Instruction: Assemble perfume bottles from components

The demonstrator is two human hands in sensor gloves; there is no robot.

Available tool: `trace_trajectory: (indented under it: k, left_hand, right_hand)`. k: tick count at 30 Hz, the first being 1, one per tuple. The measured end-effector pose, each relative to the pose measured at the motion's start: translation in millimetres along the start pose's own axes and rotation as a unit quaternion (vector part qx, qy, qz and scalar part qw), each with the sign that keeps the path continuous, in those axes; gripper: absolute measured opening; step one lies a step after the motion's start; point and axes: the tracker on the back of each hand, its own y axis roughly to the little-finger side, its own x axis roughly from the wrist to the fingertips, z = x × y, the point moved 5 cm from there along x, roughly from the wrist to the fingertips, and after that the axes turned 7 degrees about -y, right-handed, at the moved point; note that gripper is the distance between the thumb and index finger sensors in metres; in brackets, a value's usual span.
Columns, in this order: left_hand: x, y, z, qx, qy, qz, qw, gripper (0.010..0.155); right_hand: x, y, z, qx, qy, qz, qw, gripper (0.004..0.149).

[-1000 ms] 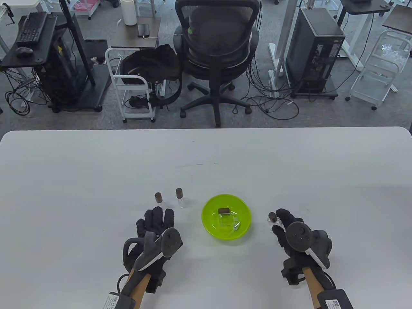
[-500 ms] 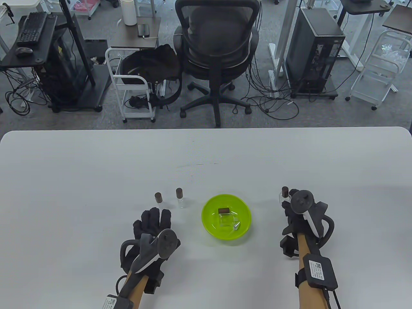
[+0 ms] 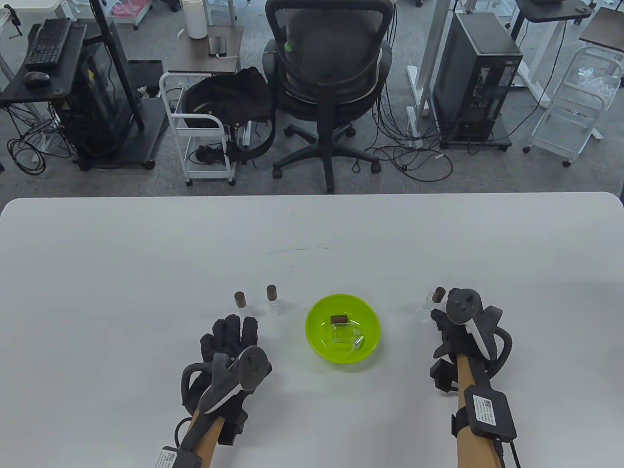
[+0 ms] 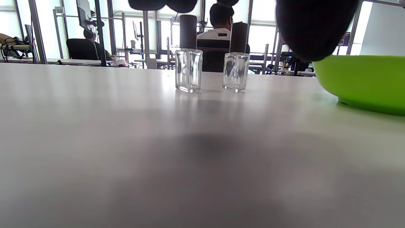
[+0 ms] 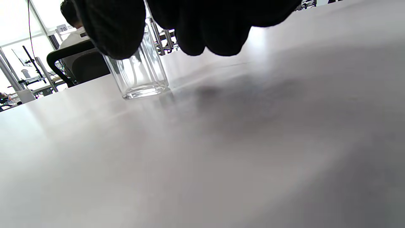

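Right hand (image 3: 451, 324) pinches small clear glass bottle with brown cap (image 3: 433, 300), upright, base touching white table (image 3: 146, 253); left hand (image 3: 229, 341) flat, idle.

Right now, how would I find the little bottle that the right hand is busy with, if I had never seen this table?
Start at the green bowl near the middle of the white table. Look to its right, where the gloved right hand reaches in: at its fingertips is a small clear glass bottle with a dark brown cap. Unlike the two capped bottles standing untouched left of the bowl, this one is alone and being handled.
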Motion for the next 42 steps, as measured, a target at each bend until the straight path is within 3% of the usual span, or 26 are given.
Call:
trace_trajectory:
  k: [8,12,15,17,23,28,33,38,42]
  left_hand:
    - [-0.4,2.6,0.7,0.000,0.000,0.008,1.000,0.096]
    - [-0.4,4.0,1.0,0.000,-0.002,0.011,1.000,0.096]
    - [-0.8,4.4,1.5,0.001,-0.005,0.012,1.000,0.096]
    - [-1.2,4.6,1.7,0.002,-0.005,0.012,1.000,0.096]
    - [-3.1,5.2,1.8,-0.001,-0.008,0.012,1.000,0.096]
    - [-3.9,5.5,1.4,-0.001,-0.006,0.012,1.000,0.096]
    - [-4.2,5.5,1.4,-0.001,-0.006,0.012,1.000,0.096]
    - [-5.0,4.7,0.8,0.004,-0.005,0.013,1.000,0.096]
    - [-5.1,3.5,-0.4,0.009,-0.002,0.013,1.000,0.095]
  right_hand:
    - [-34.7,-17.8,-30.9,-0.076,0.070,-0.047,0.994,0.072]
    - [-71.0,-53.7,-59.2,-0.084,0.133,-0.099,0.982,0.069]
    - [-95.0,-87.0,-60.6,-0.087,0.145,-0.141,0.976,0.068]
    - [-109.2,-114.3,-48.9,-0.111,0.123,-0.164,0.972,0.067]
    - [-124.8,-185.5,23.6,-0.223,0.017,-0.206,0.953,0.064]
    - [-118.8,-213.5,60.5,-0.291,0.021,-0.200,0.935,0.070]
    - [-111.3,-218.3,82.6,-0.330,-0.011,-0.174,0.928,0.076]
    - [-112.2,-220.8,87.1,-0.354,0.012,-0.173,0.919,0.079]
    - [-108.2,-222.3,90.9,-0.365,0.024,-0.165,0.916,0.073]
